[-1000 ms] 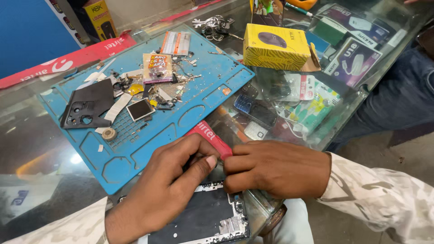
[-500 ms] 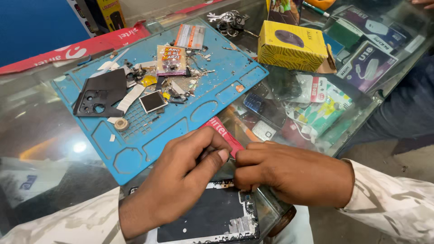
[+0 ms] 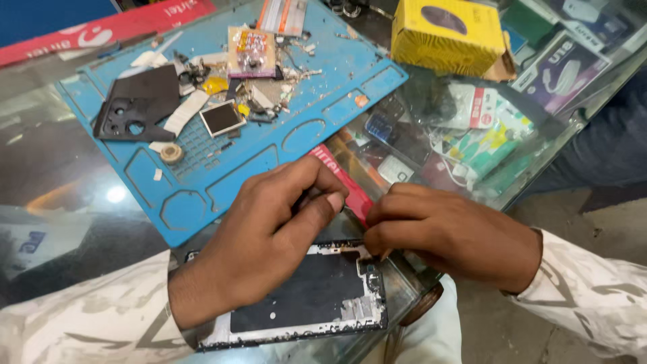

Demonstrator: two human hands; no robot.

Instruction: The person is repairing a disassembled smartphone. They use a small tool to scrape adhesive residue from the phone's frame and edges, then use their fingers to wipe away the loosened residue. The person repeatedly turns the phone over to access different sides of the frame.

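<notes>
Head view: phone frame (image 3: 303,296) was already stripped at lower centre, parts lay on blue mat (image 3: 222,175) upper left, left hand (image 3: 269,236) and right hand (image 3: 445,236) were both pinched shut at its top edge, anything gripped hidden.

We see both hands meeting over an opened phone frame (image 3: 303,296) at six o'clock on the glass surface (image 3: 60,202): left hand (image 3: 269,236) pinching, right hand (image 3: 451,236) beside a red card (image 3: 344,182). Blue mat (image 3: 222,168) at eleven, yellow box (image 3: 448,34) at one.

A bright blue work mat (image 3: 222,172), a yellow box (image 3: 445,34), a red card (image 3: 347,182), and white marbled sleeves (image 3: 593,296).
</notes>
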